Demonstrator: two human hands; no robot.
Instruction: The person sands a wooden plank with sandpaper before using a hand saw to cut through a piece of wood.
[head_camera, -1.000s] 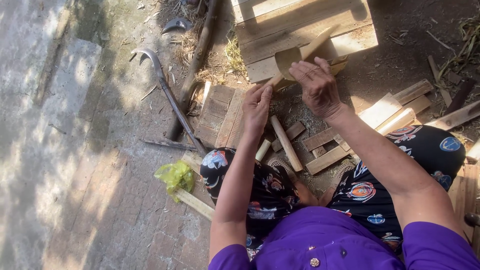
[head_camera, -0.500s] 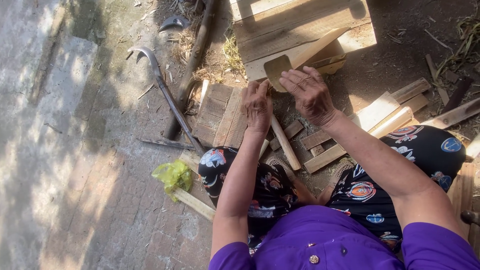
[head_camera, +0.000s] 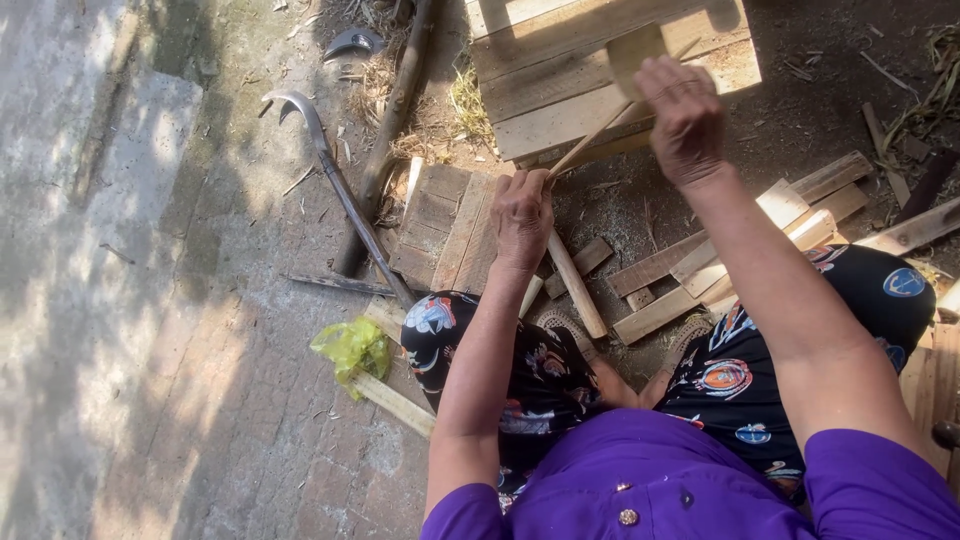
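Note:
My left hand (head_camera: 522, 215) is closed around the lower end of a thin bamboo strip (head_camera: 590, 140) that slants up to the right. It rests just above a small slatted board (head_camera: 440, 225). My right hand (head_camera: 685, 120) is raised over the wooden pallet (head_camera: 560, 90) and grips a flat tan rectangular piece (head_camera: 636, 55), like a broad blade. Whether it is metal or wood I cannot tell. A short round stick (head_camera: 577, 287) lies on the ground below my left hand, between my knees.
A long-handled sickle (head_camera: 335, 180) lies on the ground to the left, beside a thick branch (head_camera: 390, 140). A yellow-green plastic bag (head_camera: 352, 348) sits by my left knee. Several wooden offcuts (head_camera: 690, 275) are piled at the right. Paved ground stretches to the left.
My right hand has lifted up and away to the right with the flat piece. My left hand has stayed on the strip, which now shows longer between the hands.

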